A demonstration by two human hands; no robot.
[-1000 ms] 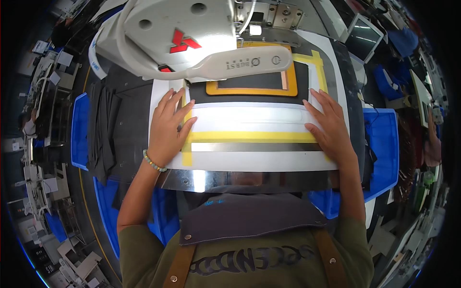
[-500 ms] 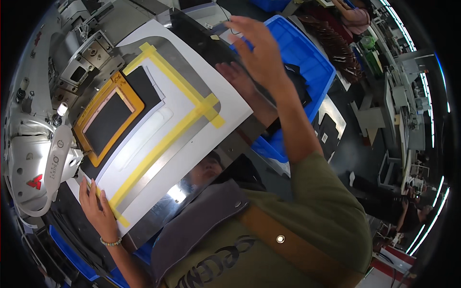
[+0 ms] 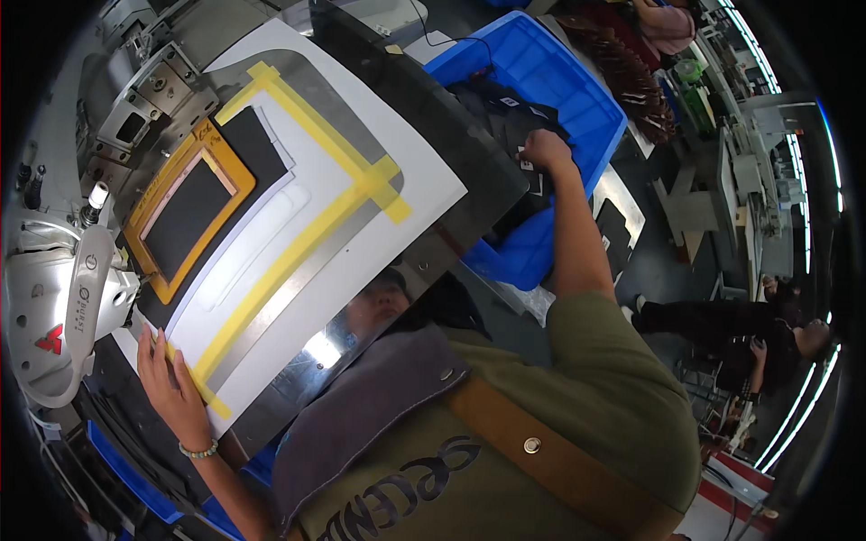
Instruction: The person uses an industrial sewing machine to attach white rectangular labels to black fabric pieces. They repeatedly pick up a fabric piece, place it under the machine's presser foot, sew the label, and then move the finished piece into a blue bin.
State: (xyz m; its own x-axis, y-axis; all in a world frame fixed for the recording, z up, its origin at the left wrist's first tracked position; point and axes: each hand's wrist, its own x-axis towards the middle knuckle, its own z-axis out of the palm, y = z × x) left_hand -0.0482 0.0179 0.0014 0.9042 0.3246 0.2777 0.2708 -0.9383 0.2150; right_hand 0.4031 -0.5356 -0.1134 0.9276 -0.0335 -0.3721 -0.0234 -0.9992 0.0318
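Note:
My left hand (image 3: 173, 389) lies with fingers stretched on the near left corner of a white sheet (image 3: 419, 185), by the end of a yellow tape strip (image 3: 271, 298). On the sheet, a grey metal plate (image 3: 311, 77) carries the tape. A yellow-orange frame (image 3: 180, 290) lies over a black piece (image 3: 263, 167) beside the sewing machine (image 3: 68, 311). To the right, my right hand (image 3: 548, 151) is in a blue bin (image 3: 591, 113) with its fingers curled together among black pieces (image 3: 492, 104) with small white labels. What its fingertips grip is hidden.
A shiny dark tabletop (image 3: 433, 99) runs between the sheet and the bin. Beyond the bin lies a stack of brown pieces (image 3: 622, 68). One person (image 3: 667, 22) sits at the far right; another person (image 3: 749, 329) is farther right. More blue bins (image 3: 126, 473) stand at lower left.
My right hand has moved from above the tabletop, fingers spread, rightward and down into the blue bin, and its fingers have closed. My left hand stays at the sheet's corner.

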